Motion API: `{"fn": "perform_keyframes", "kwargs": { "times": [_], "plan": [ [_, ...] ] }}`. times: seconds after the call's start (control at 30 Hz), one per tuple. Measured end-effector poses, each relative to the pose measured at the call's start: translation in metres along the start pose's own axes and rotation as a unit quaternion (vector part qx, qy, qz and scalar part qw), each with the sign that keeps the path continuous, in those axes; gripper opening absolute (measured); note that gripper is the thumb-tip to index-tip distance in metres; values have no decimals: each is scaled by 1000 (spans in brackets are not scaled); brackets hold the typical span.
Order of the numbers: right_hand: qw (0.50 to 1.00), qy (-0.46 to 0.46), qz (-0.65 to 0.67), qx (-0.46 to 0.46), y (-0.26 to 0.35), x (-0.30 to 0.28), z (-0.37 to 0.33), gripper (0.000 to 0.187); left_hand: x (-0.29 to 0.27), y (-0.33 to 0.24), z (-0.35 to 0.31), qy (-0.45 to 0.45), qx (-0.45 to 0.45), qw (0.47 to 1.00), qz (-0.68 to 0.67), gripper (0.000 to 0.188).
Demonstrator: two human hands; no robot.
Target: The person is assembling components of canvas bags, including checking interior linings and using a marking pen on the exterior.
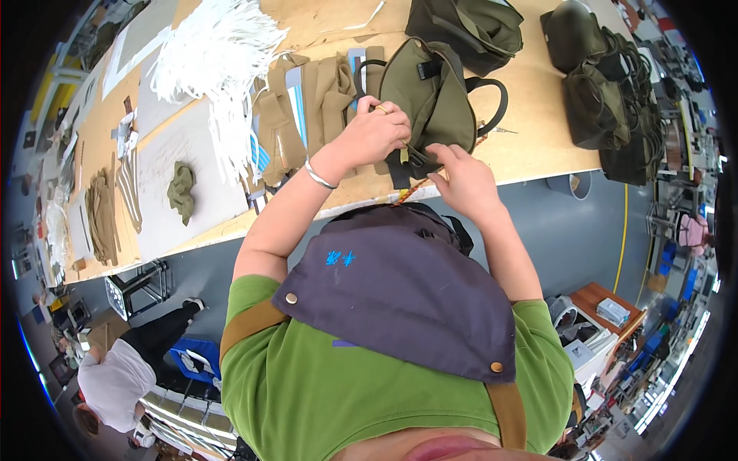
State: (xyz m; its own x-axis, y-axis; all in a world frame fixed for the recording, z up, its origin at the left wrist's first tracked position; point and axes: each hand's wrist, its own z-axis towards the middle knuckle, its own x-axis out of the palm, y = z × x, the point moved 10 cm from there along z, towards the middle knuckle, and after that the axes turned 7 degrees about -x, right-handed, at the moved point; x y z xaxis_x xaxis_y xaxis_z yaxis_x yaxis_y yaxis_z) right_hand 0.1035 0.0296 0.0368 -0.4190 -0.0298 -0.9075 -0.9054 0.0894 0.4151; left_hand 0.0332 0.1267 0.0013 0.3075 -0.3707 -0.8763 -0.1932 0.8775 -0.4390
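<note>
An olive green handbag (450, 107) with dark loop handles lies at the near edge of the table, its top gaping. My left hand (377, 129) is closed on the bag's near left rim, beside a small brass-coloured zip pull (403, 154). At the near right rim, my right hand (467, 180) has its fingers curled against the bag; what lies between thumb and forefinger is partly hidden. A red-orange cord (411, 192) runs beneath the hands. Just right of the bag a small pointed metal tool (501, 130) shows in part.
Folded tan strips (327, 96) and a heap of white strips (219, 58) lie left of the bag. Another olive bag (469, 34) sits behind it; several more bags (596, 100) are piled at right. A crumpled olive cloth (181, 192) lies left. Another person (119, 384) works behind.
</note>
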Motion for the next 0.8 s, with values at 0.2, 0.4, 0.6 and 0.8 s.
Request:
{"fn": "perform_keyframes", "kwargs": {
  "times": [0.2,0.4,0.6,0.8],
  "plan": [
    [984,46,171,-13,4,-83,12,24,-91,-47,23,57,9,997,-51,8],
    [981,51,187,-21,5,-94,8,23,-95,-58,23,98,9,994,-41,31],
    [989,-78,101,-71,29,-124,2,28,-95,-62,28,83,6,995,-52,35],
    [991,-66,89,-78,25,-107,2,26,-95,-68,29,55,32,996,-68,27]
  ]
}}
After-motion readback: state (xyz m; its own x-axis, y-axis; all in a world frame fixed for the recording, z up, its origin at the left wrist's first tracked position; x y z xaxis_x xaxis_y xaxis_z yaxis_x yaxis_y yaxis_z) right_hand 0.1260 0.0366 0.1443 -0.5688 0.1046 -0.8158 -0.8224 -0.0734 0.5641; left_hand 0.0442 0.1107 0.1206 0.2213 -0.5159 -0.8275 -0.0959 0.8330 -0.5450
